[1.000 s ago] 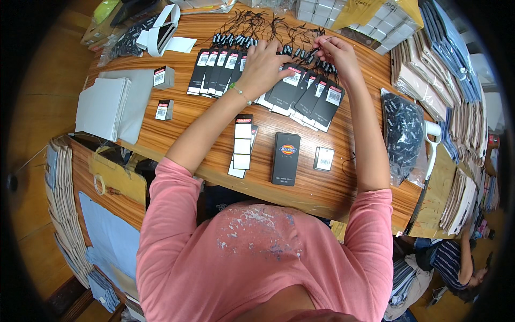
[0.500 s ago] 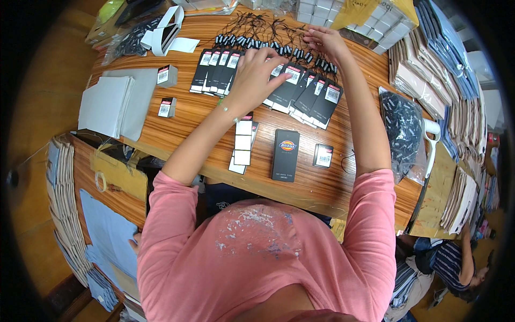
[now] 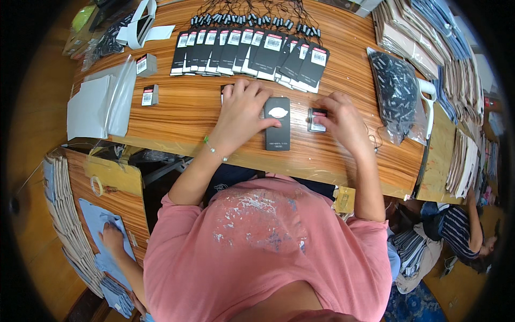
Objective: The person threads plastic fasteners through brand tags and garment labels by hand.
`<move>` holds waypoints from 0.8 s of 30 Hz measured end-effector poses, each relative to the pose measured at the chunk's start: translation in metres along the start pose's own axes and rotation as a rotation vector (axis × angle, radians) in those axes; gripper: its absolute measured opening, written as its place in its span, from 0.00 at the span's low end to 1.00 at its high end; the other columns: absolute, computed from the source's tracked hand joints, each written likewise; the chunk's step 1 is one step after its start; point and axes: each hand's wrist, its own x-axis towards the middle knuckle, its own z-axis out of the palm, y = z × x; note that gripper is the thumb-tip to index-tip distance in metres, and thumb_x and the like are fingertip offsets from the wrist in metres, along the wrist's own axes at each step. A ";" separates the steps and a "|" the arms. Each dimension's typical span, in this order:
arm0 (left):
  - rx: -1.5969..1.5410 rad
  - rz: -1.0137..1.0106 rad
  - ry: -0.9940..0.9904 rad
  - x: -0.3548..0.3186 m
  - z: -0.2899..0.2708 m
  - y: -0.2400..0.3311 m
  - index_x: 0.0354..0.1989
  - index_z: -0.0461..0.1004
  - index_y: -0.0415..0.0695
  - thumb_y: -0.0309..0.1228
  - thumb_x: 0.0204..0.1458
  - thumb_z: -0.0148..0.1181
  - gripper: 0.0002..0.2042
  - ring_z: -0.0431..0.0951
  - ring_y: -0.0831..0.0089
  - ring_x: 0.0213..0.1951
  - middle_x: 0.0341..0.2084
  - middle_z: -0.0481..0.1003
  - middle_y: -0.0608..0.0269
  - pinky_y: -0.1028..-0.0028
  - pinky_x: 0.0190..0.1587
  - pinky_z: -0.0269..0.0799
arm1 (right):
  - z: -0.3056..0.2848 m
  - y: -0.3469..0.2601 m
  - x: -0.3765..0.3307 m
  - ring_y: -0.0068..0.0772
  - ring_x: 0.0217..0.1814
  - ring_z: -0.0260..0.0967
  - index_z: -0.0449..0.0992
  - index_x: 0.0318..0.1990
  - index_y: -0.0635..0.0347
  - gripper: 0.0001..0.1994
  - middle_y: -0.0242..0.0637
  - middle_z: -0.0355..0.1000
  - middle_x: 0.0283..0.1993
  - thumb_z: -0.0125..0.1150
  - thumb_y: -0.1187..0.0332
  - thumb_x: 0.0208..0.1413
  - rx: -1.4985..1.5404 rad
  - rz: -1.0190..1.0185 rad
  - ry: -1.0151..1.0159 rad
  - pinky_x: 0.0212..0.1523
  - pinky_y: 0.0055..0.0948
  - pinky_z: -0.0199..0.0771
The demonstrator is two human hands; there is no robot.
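Observation:
My left hand (image 3: 240,115) lies with fingers apart beside a stack of long black hang tags (image 3: 278,138), its thumb touching the top tag's face. Partly hidden under those fingers is a tag with white labels (image 3: 223,92). To the right, my right hand (image 3: 346,121) has its thumb and fingers closed on the small black barcode cards (image 3: 316,123); how many it grips is hidden. Beyond both hands, a fanned row of black hang tags (image 3: 233,51) with white barcode labels lies on the table, their black cords (image 3: 252,11) spread at the far side.
Two small card stacks (image 3: 146,65) stand left, near white sheets (image 3: 91,110). A plastic bag of black corded pieces (image 3: 397,94) and a white-handled tool (image 3: 428,110) lie right. Folded garments (image 3: 405,40) are piled far right. Another person's hand (image 3: 112,236) rests on blue cloth at lower left.
Both hands have left the tag row and cords and come nearer: the left to the black tag stack, the right to the small cards. The view has shifted, and another person's arm shows at lower left.

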 end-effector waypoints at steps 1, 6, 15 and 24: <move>-0.020 -0.005 -0.016 -0.001 0.004 -0.002 0.36 0.73 0.46 0.46 0.30 0.63 0.24 0.61 0.65 0.41 0.36 0.68 0.67 0.66 0.46 0.53 | 0.006 0.000 -0.007 0.42 0.39 0.62 0.73 0.33 0.61 0.13 0.39 0.66 0.31 0.62 0.68 0.36 -0.025 0.018 0.045 0.40 0.35 0.63; -0.061 -0.014 0.031 -0.001 0.006 -0.008 0.34 0.74 0.48 0.45 0.28 0.65 0.22 0.61 0.66 0.42 0.35 0.69 0.70 0.67 0.47 0.52 | 0.020 0.005 -0.017 0.42 0.42 0.60 0.73 0.34 0.60 0.15 0.38 0.65 0.33 0.64 0.70 0.32 0.020 0.069 0.139 0.41 0.36 0.61; -0.713 -0.252 -0.082 -0.009 0.002 -0.002 0.38 0.67 0.40 0.30 0.37 0.63 0.18 0.70 0.77 0.31 0.31 0.72 0.63 0.78 0.33 0.65 | 0.030 0.009 -0.020 0.15 0.18 0.53 0.73 0.34 0.63 0.09 0.30 0.68 0.20 0.60 0.76 0.41 0.481 0.255 0.126 0.21 0.17 0.58; -1.256 -0.480 -0.141 -0.015 -0.013 0.010 0.35 0.67 0.39 0.24 0.48 0.53 0.07 0.70 0.87 0.28 0.27 0.74 0.66 0.87 0.28 0.63 | 0.019 -0.045 -0.033 0.11 0.27 0.61 0.69 0.40 0.65 0.10 0.27 0.68 0.27 0.55 0.76 0.48 1.117 0.232 0.115 0.26 0.11 0.60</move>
